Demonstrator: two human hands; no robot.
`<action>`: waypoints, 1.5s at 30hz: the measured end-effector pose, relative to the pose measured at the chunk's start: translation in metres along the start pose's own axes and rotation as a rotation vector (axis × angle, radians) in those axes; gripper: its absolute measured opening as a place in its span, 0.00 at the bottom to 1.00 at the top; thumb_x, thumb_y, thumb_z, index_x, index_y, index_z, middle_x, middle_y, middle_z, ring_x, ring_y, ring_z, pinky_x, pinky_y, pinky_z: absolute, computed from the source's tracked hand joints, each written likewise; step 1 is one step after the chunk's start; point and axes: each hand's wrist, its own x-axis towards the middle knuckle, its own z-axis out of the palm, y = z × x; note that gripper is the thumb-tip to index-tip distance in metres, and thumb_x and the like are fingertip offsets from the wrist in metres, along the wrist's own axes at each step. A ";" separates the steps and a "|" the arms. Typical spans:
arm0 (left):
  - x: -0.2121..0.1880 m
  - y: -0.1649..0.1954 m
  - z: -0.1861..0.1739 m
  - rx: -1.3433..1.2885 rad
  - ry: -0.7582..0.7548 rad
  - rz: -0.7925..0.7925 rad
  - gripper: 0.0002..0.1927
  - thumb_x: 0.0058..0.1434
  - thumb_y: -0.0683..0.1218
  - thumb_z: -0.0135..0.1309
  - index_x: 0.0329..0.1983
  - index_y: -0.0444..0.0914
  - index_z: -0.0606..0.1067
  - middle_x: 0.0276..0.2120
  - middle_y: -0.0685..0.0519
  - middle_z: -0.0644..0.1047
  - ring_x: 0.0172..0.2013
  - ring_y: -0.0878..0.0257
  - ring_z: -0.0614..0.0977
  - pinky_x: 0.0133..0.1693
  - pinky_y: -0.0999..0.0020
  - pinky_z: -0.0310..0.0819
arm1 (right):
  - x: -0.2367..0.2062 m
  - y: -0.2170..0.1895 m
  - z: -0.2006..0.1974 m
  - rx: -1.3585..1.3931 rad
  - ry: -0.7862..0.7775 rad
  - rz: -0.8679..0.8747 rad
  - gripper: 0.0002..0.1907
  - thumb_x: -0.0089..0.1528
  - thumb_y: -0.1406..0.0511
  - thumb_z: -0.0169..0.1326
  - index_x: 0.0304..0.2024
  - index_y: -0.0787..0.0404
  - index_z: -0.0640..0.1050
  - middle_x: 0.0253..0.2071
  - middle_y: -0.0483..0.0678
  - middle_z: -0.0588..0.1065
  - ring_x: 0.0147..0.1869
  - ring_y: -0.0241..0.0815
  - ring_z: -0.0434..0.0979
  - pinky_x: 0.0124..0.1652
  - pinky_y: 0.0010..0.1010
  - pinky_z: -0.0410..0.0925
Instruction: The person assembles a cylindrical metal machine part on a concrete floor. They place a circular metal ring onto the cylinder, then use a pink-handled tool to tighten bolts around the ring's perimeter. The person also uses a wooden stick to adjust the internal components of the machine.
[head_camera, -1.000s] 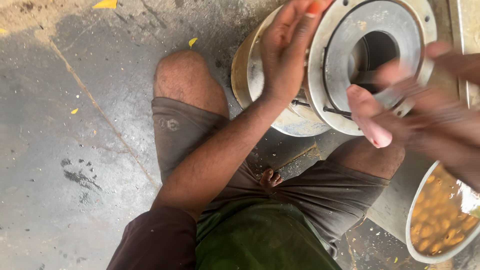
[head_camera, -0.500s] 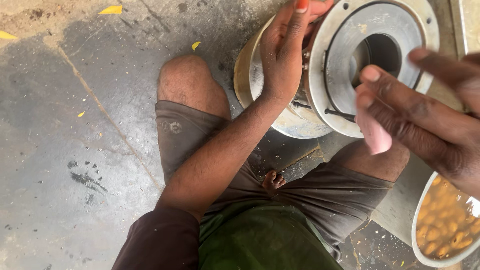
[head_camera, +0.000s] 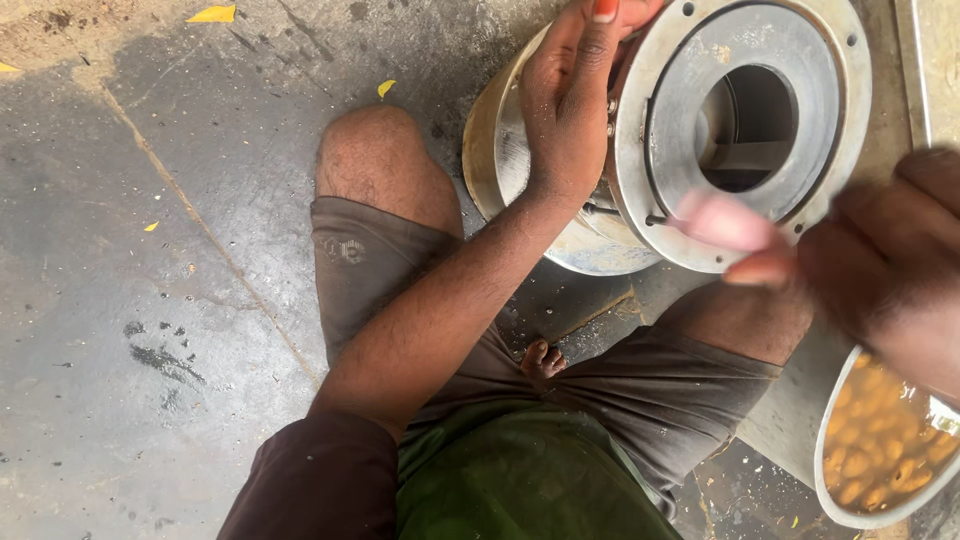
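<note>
A: What's changed over the last second?

B: The right hand. A second ago it sits at the right rim of the flange with something thin and metallic across the fingers. Half a second ago it lifts off, fingers spread. Now it's lower, at the bottom right edge of the flange, motion-blurred. Fingertips overlap the rim there.

A: Holding anything now?

B: Can't tell. Too blurred to say whether the fingers are curled on something or loose.

A: Left hand?

B: The left hand hasn't moved across all three frames. Flat, fingers extended, palm pressed against the side of the metal housing just behind the flange. It's bracing, not gripping.

A: So what does that mean for the work?

B: My read: the housing is being held steady while the right hand works its way round the flange face. It has shifted position on the rim, and the part itself hasn't budged.

A: Where's the part, and which way does it face?

B: On the concrete floor, between the person's knees. It lies on its side, long axis roughly horizontal, with the bore opening up towards the camera and slightly right. A bowl of yellowish pieces sits at lower right, apart from it.
</note>
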 end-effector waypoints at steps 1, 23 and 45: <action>0.000 0.000 0.000 0.012 0.012 -0.011 0.24 0.82 0.58 0.44 0.50 0.32 0.76 0.39 0.49 0.83 0.41 0.67 0.85 0.45 0.72 0.81 | 0.000 -0.002 -0.001 0.037 -0.034 0.011 0.25 0.57 0.57 0.56 0.58 0.48 0.78 0.42 0.48 0.80 0.44 0.43 0.82 0.39 0.33 0.73; -0.004 0.000 0.000 0.040 -0.003 0.014 0.23 0.83 0.57 0.45 0.51 0.32 0.77 0.41 0.47 0.84 0.44 0.65 0.85 0.49 0.71 0.81 | 0.039 -0.017 -0.042 0.030 0.112 -0.010 0.33 0.55 0.63 0.62 0.62 0.70 0.74 0.52 0.44 0.84 0.40 0.50 0.84 0.39 0.40 0.76; -0.005 -0.006 -0.006 0.064 -0.017 0.027 0.21 0.84 0.55 0.44 0.53 0.32 0.76 0.44 0.47 0.83 0.48 0.65 0.85 0.53 0.71 0.81 | 0.037 -0.012 -0.029 -0.038 0.184 -0.038 0.21 0.59 0.67 0.62 0.56 0.56 0.81 0.53 0.53 0.77 0.47 0.54 0.82 0.41 0.38 0.77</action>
